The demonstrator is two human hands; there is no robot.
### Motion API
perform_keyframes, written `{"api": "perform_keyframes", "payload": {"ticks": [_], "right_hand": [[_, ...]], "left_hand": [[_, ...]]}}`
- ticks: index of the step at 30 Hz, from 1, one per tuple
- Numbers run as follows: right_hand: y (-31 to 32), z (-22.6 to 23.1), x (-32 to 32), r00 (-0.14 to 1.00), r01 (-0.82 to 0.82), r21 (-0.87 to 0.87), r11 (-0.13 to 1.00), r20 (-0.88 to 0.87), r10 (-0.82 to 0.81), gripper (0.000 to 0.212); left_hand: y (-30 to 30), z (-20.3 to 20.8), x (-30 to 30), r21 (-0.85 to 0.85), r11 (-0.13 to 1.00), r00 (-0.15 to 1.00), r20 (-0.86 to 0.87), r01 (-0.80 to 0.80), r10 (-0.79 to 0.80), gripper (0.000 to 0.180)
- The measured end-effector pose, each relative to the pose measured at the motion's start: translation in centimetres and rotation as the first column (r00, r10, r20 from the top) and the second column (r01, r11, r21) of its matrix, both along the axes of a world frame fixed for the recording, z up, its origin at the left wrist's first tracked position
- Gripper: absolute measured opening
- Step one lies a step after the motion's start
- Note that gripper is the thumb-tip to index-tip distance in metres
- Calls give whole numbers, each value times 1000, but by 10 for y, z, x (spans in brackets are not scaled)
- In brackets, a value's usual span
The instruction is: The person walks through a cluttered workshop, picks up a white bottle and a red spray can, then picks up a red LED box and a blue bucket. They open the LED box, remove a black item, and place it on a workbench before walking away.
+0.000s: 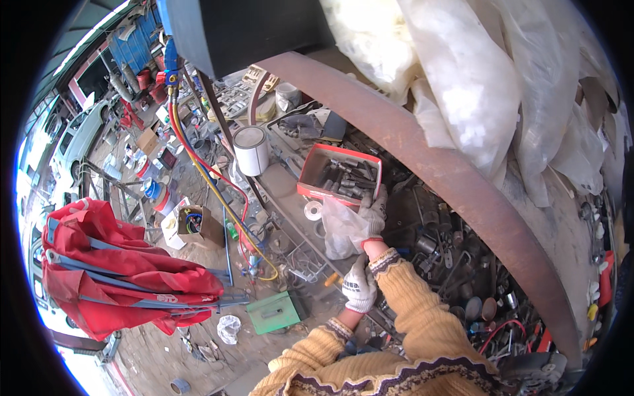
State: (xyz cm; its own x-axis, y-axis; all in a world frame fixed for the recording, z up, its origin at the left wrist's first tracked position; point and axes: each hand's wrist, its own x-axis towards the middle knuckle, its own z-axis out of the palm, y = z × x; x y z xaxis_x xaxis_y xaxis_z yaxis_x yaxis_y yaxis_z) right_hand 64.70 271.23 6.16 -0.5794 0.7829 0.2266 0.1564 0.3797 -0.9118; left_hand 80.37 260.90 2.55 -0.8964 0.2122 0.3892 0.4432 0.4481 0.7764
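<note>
My right hand [374, 216], in a light knit work glove, is closed at the near right corner of a red cardboard box [306, 173]. Several dark metal sockets [347, 177] lie inside the box. A cloudy plastic bag [341, 231] hangs beside that hand, against its wrist. Below the bag is my left hand [359, 290], gloved in white, with its fingers bent. What they hold, if anything, is hidden. Close to it lies a wooden handle [331, 279].
A curved rusty metal band [422, 142] arches over the bench on the right, under large plastic bags [462, 86]. Loose metal parts [456, 264] crowd the bench. A white can [251, 150], hoses [198, 155], a green case [274, 313] and a red folded canopy [125, 277] are to the left.
</note>
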Motion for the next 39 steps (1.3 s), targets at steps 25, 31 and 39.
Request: {"api": "perform_keyframes", "payload": {"ticks": [25, 31, 39], "right_hand": [[-3, 27, 30, 209, -945, 323, -51, 716, 666, 39], [22, -3, -8, 34, -978, 178, -108, 648, 761, 39], [-2, 41, 14, 718, -495, 302, -815, 671, -187, 44]], "left_hand": [[18, 9, -7, -93, 986, 990, 16, -135, 137, 23], [-33, 26, 26, 384, 922, 976, 173, 53, -129, 40], [-121, 59, 68, 533, 821, 961, 270, -206, 65, 42]]}}
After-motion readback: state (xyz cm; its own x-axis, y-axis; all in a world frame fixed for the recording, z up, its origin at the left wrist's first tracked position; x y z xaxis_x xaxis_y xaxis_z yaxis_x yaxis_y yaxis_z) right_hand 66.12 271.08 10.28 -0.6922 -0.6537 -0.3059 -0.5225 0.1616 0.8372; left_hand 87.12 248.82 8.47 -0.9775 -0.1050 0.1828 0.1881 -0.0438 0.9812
